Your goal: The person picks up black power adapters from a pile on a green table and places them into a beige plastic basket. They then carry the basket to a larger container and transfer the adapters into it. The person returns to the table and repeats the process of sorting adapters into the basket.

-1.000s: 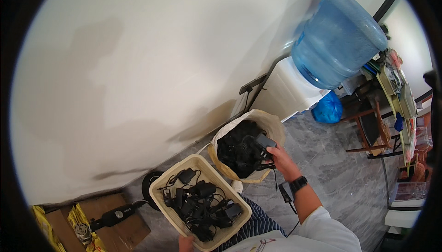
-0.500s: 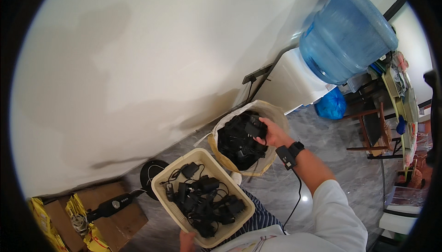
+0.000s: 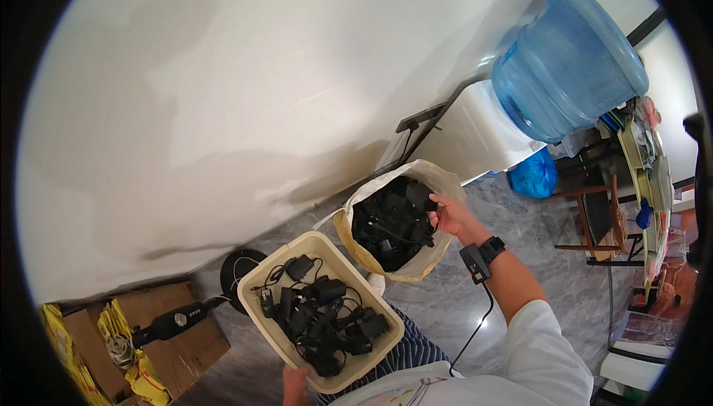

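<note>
My right hand (image 3: 453, 218) reaches over the open mouth of a whitish woven sack (image 3: 440, 261). Its fingers are closed on a black power adapter (image 3: 422, 197) near the sack's right rim. Inside the sack lies a heap of black adapters and cables (image 3: 382, 228). With its fingers at the near left edge, my left hand (image 3: 296, 382) grips a cream plastic basket (image 3: 276, 341). Several black adapters with tangled cords (image 3: 316, 317) fill the basket, which is beside the sack in front of my body. Part of the left hand is hidden under the rim.
A white water dispenser (image 3: 475, 131) with a big blue bottle (image 3: 568, 64) stands beyond the sack, against the wall. At lower left, a cardboard box (image 3: 182, 324) bears yellow packets and a black handheld device (image 3: 174, 322). A blue bag (image 3: 533, 174) and a chair (image 3: 594, 217) are at right.
My right hand has shifted a little right toward the sack's rim, still holding the adapter, which is turned differently. The basket and the left hand have moved slightly left in view.
</note>
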`<state>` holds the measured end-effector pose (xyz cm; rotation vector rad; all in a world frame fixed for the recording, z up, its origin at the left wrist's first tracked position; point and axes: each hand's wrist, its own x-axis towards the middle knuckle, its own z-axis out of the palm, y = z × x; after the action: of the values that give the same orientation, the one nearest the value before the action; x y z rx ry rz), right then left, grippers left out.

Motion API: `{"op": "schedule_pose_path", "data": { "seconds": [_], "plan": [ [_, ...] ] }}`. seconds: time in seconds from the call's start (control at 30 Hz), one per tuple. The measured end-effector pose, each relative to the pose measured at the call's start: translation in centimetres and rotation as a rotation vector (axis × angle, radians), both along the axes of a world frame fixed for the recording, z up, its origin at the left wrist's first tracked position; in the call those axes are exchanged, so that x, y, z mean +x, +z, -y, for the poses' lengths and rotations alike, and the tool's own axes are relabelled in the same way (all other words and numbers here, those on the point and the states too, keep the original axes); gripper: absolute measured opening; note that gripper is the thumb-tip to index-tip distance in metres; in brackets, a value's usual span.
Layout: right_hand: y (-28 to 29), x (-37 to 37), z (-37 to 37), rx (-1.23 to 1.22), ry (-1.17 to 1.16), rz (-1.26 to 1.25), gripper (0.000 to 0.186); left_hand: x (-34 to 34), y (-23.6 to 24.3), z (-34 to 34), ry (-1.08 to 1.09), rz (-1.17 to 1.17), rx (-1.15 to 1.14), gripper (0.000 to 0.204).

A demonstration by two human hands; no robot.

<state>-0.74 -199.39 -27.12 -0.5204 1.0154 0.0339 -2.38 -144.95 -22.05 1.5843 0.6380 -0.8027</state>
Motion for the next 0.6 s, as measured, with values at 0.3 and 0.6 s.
{"op": "schedule_pose_path", "data": {
  "seconds": [0.3,0.6],
  "plan": [
    [-6.3,1.1,-3.8,-0.501,0.085,-0.134,0.060,0.3,-0.1,-0.7,-0.056,-0.032,-0.071,0.047],
    [1.8,3.6,-19.6,-1.588,0.819,0.502,0.050,0.8,-0.3,-1.3,-0.123,-0.056,-0.137,0.049]
  ]
}}
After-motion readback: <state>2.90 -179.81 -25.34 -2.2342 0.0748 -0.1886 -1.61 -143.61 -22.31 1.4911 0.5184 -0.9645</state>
